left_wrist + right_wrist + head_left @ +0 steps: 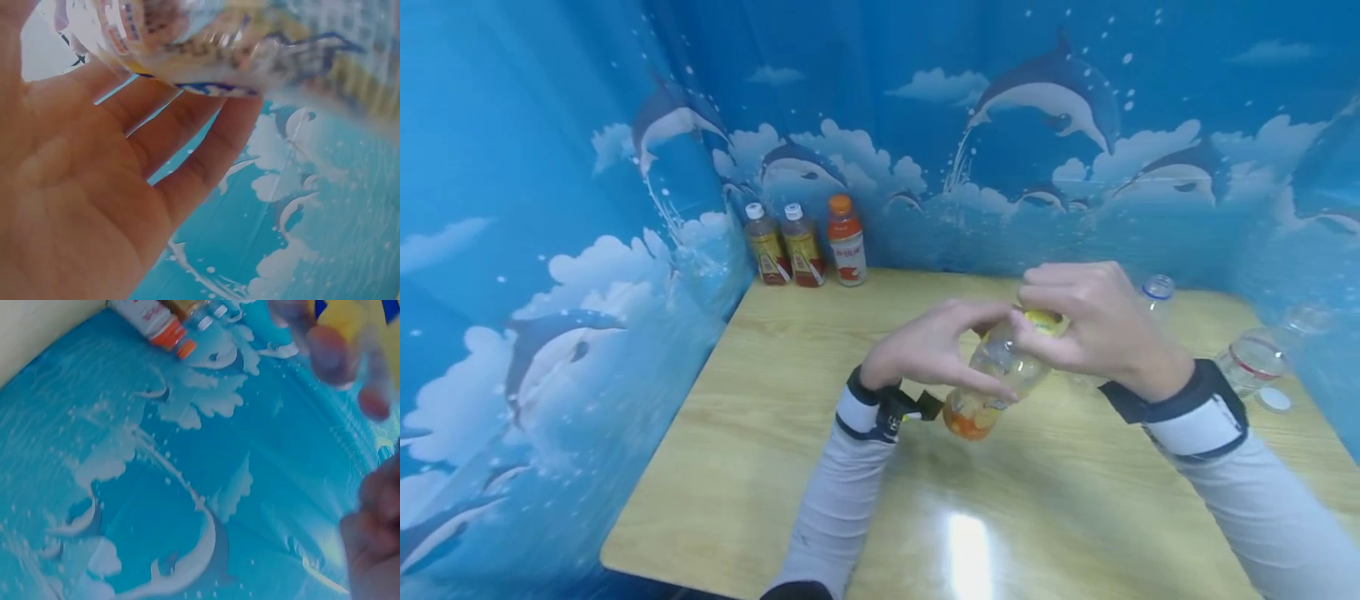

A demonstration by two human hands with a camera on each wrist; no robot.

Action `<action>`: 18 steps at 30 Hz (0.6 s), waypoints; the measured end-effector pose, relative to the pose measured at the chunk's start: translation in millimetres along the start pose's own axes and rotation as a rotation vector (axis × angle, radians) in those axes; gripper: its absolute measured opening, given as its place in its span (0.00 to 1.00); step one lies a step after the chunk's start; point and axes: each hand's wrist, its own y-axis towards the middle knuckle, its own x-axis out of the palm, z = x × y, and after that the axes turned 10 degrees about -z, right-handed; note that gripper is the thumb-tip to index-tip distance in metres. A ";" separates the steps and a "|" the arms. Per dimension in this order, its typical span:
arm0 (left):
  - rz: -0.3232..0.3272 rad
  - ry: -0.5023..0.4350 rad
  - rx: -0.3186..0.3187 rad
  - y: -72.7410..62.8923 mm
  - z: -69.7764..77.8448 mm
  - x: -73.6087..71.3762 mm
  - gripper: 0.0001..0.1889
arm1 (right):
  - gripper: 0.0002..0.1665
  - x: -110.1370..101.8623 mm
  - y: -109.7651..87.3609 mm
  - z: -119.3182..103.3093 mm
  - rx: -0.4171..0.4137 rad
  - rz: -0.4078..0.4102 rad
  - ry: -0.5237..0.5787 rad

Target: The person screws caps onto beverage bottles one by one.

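Observation:
A clear plastic bottle (1006, 354) with an orange tint at its bottom end is held tilted above the table. My left hand (925, 346) grips it around the side, thumb below and fingers above. In the left wrist view the fingers lie behind the bottle's printed, see-through wall (206, 37). At the upper end my right hand (1086, 321) has curled fingers pinching a yellow label (1043, 320). The right wrist view shows that yellow label (350, 322) with blue patches at the fingertips, blurred. The bottle's mouth is hidden by the right hand.
Two brown-drink bottles (805, 250) with white caps and an orange-capped bottle (847, 242) stand at the table's back left. On the right are a clear bottle (1157, 292) with a blue ring, another (1255, 362) with a red ring, and a white cap (1274, 400).

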 end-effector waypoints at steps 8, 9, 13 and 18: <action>0.141 0.148 -0.132 3.0 -0.5 6.1 0.48 | 0.31 12.6 8.6 -7.3 0.505 -0.056 -0.134; 0.158 0.181 -0.155 4.3 0.8 7.6 0.49 | 0.33 13.1 9.3 -7.5 0.561 -0.072 -0.143; 0.198 0.212 -0.252 7.3 -2.7 7.2 0.48 | 0.38 11.3 10.4 -6.4 0.662 -0.125 -0.186; 0.390 0.075 -0.462 -5.1 -49.9 -15.6 0.42 | 0.38 3.7 -2.6 -0.8 0.735 -0.168 -0.145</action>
